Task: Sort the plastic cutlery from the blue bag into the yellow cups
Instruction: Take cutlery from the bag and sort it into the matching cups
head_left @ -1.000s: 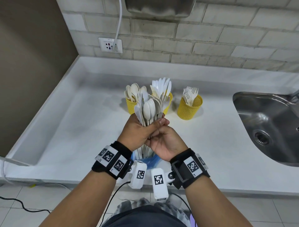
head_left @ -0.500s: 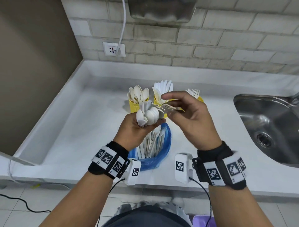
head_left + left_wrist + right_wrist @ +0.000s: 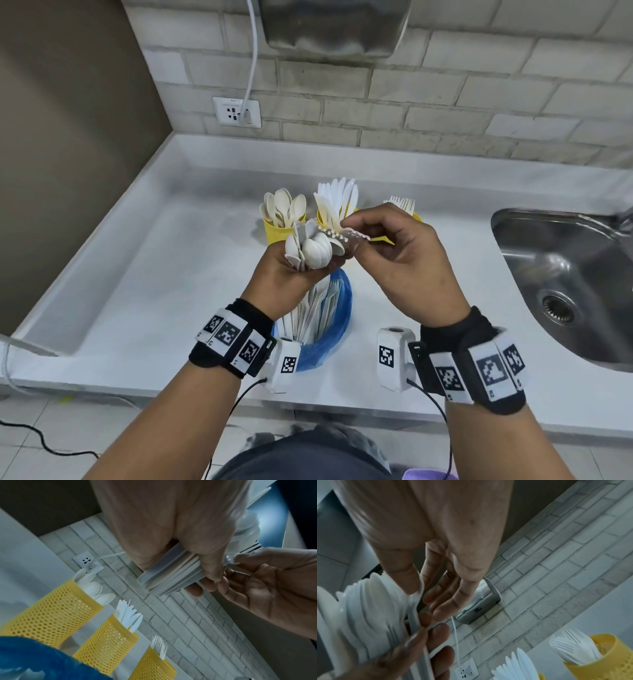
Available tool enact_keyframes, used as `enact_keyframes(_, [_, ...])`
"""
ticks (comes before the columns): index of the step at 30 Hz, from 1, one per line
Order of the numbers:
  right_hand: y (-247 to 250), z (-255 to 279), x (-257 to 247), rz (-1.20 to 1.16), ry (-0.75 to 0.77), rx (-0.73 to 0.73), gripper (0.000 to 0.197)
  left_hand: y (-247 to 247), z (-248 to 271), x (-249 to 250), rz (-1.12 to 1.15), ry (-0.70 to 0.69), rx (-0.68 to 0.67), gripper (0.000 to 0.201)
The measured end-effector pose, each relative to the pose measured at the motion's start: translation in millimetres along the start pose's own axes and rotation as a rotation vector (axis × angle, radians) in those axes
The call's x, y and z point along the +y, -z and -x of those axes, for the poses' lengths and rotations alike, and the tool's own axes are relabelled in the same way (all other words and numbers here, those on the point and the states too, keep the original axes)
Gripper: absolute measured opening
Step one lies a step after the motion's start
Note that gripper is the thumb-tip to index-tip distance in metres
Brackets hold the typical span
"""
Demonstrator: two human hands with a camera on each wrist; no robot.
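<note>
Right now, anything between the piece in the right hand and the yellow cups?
Nothing visible. The right hand pinches one white piece off the bundle gripped by the left hand, held in the air just in front of the yellow cups. All three cups are open-topped, though already holding cutlery.

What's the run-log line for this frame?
left hand: grips cutlery bundle | right hand: pinches one piece from bundle | yellow cups: partly filled | blue bag: cutlery left

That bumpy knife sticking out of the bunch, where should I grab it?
Take the knife by its serrated blade, which lies sideways clear of the bunch in the left hand. Come from the right, as the right hand does.
</note>
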State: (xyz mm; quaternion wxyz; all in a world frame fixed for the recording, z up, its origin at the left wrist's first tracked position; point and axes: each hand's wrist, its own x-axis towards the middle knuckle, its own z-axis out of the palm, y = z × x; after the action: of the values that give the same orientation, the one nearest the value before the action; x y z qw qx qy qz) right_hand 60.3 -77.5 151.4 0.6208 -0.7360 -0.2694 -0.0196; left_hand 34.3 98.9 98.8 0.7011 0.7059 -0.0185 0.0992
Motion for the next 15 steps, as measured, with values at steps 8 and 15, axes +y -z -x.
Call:
enact_keyframes(8, [32, -15, 19, 0.165, 0.022, -0.081, 0.019, -19, -23, 3, -0.094, -0.069, -0.022, 0.017])
enact_keyframes(15, [52, -25, 32, 0.104, -0.067, -0.106, 0.007, -35, -30, -5, 0.081, 0.085, -0.138, 0.024])
